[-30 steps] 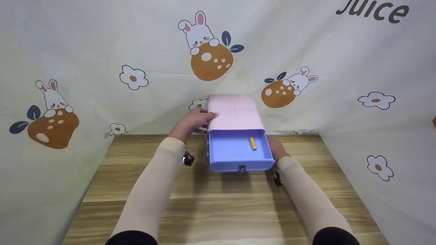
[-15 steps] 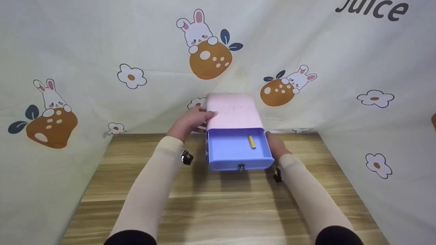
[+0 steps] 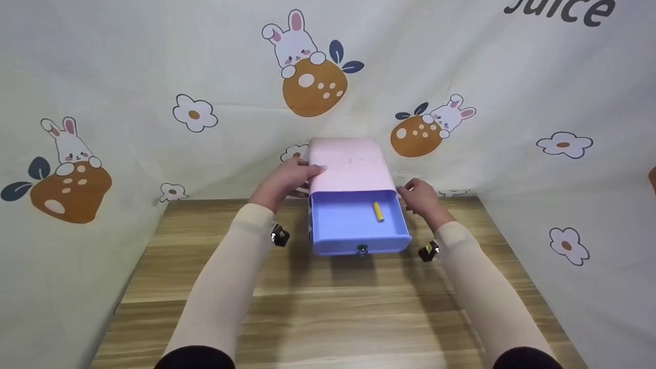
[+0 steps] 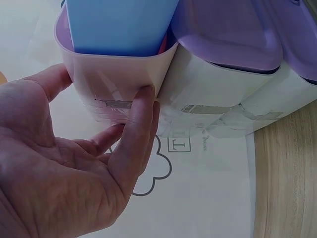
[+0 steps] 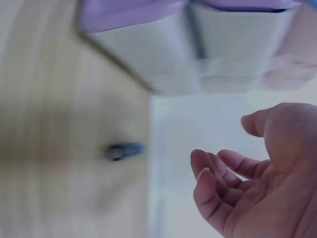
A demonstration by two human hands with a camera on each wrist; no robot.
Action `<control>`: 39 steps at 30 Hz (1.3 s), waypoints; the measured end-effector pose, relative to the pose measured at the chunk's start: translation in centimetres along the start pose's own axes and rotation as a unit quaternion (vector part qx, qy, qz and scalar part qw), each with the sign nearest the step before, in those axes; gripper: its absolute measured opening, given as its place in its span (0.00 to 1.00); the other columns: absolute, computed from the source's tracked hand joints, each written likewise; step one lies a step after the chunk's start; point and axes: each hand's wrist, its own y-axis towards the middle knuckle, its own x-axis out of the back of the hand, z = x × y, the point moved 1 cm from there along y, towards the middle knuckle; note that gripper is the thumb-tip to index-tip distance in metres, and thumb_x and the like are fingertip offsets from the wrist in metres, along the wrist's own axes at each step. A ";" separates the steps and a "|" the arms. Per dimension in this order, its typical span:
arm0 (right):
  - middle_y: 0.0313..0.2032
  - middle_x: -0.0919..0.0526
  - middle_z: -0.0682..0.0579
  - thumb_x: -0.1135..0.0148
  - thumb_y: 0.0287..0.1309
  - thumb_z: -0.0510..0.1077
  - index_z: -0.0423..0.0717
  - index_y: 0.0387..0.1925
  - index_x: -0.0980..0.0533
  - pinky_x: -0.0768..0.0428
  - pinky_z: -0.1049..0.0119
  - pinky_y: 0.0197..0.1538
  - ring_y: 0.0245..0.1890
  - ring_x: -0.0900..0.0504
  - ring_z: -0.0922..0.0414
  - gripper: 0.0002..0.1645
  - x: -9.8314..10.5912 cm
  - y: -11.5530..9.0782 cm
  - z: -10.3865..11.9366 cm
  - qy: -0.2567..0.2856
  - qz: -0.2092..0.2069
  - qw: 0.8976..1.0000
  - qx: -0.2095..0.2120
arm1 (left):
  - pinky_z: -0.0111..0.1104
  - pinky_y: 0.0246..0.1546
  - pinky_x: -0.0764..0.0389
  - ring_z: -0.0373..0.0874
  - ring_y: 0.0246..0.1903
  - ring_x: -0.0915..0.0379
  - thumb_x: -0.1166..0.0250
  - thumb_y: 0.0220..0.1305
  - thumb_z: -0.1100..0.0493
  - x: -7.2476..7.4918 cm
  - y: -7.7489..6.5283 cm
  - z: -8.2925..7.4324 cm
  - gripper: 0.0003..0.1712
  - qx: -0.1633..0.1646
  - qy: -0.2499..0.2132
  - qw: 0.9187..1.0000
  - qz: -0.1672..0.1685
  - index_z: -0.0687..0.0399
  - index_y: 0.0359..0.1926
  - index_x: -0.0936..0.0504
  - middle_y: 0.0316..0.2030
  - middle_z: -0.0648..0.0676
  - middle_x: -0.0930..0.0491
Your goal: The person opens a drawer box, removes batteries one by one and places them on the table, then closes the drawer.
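Observation:
A small drawer cabinet (image 3: 351, 164) with a pink top stands at the back of the table. Its blue top drawer (image 3: 341, 220) is pulled out toward me; a small yellow cylinder, like a battery (image 3: 378, 211), lies inside. My left hand (image 3: 287, 179) grips the cabinet's left side, thumb on top and fingers round the back. Clear of the cabinet's right side, my right hand (image 3: 423, 197) is loosely curled with nothing in it. In the left wrist view, purple tiers (image 4: 228, 34) show beside the pink one.
A small dark blue cylinder (image 5: 126, 151) lies on the wooden table (image 3: 348, 307), blurred in the right wrist view. Patterned cloth (image 3: 236, 61) hangs behind and along both sides. The drawer front (image 3: 333, 246) juts out toward me.
My right hand has come away from the cabinet's side, shifting up and right into fuller view. The left hand keeps its grip. The drawer and yellow cylinder have not visibly shifted.

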 end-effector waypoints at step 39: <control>0.58 0.12 0.36 0.39 0.79 0.52 0.33 0.65 0.20 0.21 0.42 0.70 0.61 0.14 0.39 0.28 4.0 -12.9 16.4 -0.277 0.141 0.933 0.183 | 0.50 0.57 0.13 0.58 0.59 0.17 0.31 0.77 0.40 0.1 0.1 0.1 0.44 -0.013 0.006 1.000 0.004 0.67 0.77 0.31 0.60 0.63 0.17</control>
